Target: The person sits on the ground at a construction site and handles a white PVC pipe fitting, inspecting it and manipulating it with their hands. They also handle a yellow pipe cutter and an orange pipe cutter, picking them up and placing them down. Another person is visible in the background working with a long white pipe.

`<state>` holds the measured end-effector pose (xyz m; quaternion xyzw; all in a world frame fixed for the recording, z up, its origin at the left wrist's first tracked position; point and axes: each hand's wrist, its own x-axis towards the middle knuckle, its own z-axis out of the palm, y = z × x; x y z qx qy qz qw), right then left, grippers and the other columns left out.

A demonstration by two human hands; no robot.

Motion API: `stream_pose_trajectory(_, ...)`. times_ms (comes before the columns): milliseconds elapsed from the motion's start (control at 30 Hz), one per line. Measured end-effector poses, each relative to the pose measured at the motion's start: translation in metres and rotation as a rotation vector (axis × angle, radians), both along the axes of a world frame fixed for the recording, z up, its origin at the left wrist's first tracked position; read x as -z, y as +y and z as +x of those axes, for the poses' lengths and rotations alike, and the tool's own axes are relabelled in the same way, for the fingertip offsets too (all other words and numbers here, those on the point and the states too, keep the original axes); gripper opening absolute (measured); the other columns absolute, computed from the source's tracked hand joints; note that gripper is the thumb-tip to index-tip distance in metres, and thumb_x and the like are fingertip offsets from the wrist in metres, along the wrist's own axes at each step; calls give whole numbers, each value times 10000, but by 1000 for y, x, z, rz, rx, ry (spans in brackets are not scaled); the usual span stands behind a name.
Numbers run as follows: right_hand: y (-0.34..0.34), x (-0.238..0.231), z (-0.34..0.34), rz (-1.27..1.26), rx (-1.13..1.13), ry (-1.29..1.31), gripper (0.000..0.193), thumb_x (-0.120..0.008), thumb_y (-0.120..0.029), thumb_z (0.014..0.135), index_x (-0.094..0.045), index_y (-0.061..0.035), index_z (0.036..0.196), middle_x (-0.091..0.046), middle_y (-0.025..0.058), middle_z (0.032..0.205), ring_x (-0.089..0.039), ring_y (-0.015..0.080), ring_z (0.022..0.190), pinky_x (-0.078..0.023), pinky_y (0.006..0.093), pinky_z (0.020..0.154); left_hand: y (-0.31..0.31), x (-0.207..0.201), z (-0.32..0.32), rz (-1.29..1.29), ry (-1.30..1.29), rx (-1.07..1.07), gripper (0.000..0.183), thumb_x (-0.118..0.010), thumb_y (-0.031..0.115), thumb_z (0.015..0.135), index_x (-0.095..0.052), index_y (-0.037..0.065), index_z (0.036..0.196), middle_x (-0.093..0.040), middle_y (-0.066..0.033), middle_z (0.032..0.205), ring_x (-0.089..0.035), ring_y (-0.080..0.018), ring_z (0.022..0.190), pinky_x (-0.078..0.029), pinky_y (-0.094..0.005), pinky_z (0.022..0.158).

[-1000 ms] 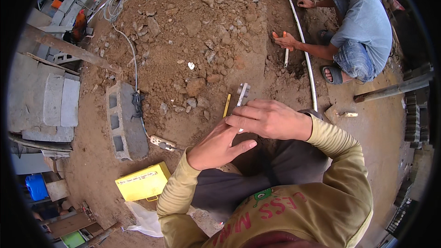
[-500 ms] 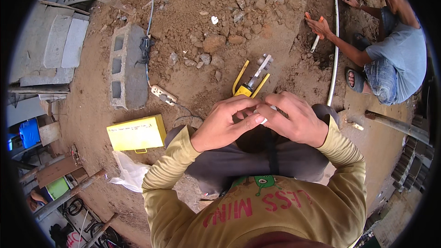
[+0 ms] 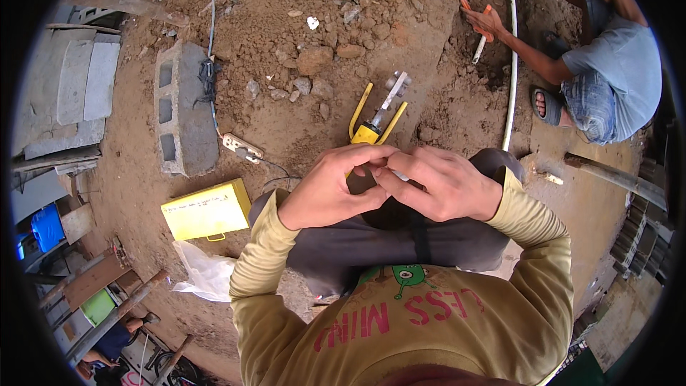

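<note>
My left hand (image 3: 330, 187) and my right hand (image 3: 444, 187) meet above my lap, both closed with fingertips together. A small white piece (image 3: 401, 176) shows between the right fingers; most of it is covered, so its kind is unclear. Whatever the left fingertips pinch is hidden behind the fingers. Just beyond the hands lies a yellow tool (image 3: 366, 133) that looks like a pipe welder, with a flat metal plate, round metal heads and two yellow legs. Neither hand is visibly holding it.
To the left are a yellow metal case (image 3: 206, 211), a concrete block (image 3: 193, 111), a socket strip (image 3: 241, 148) with its cable and a plastic bag (image 3: 204, 271). Rubble covers the soil ahead. A long white pipe (image 3: 511, 64) runs at right, beside a crouching co-worker (image 3: 614, 71) holding an orange-handled tool.
My fingers have shifted around the small white piece, and less of it shows at the left thumb. The surroundings sit slightly farther left in view. The co-worker keeps much the same pose.
</note>
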<state>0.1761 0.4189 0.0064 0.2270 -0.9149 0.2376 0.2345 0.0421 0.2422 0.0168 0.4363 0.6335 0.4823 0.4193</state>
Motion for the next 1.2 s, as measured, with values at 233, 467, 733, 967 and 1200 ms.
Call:
stream_pose_trajectory(233,3,5,-3,-31,31,-55,401,-659,-82,756,-634,28,1141,-562,125,1056,-601,202,731,-548,321,652,-7,-4,-9,-58,177,-54,412,-696,16,770,-629,39,1176,-645,-66,1003,-614,-154,862,-496,-290,760)
stream_pose_trajectory(467,11,7,0,46,94,-42,297,-760,-97,748,-618,-15,996,-593,77,870,-591,204,683,-483,318,564,-8,9,-16,121,854,-420,232,-763,47,753,-614,74,930,-700,-76,1043,-654,-238,947,-482,-349,783)
stream_pose_trajectory(733,9,10,0,39,55,-26,271,-759,-96,751,-608,-20,963,-578,72,866,-582,197,666,-478,314,549,-5,31,-72,-50,929,-294,207,-762,154,782,-630,60,910,-693,-74,1053,-650,-282,958,-487,-391,812)
stream_pose_trajectory(967,0,3,1,128,79,-143,228,-712,-178,801,-614,-45,958,-538,36,831,-599,191,749,-488,308,654,52,166,-121,-758,900,196,419,-655,265,852,-563,33,1189,-674,-218,1074,-651,-391,1001,-515,-488,867)
stream_pose_trajectory(1200,7,7,18,224,67,-380,131,-625,-135,781,-595,-32,857,-560,84,826,-620,235,838,-517,341,743,93,227,-106,-797,846,82,531,-664,272,857,-414,34,1261,-661,-241,1067,-628,-419,1059,-495,-526,883)
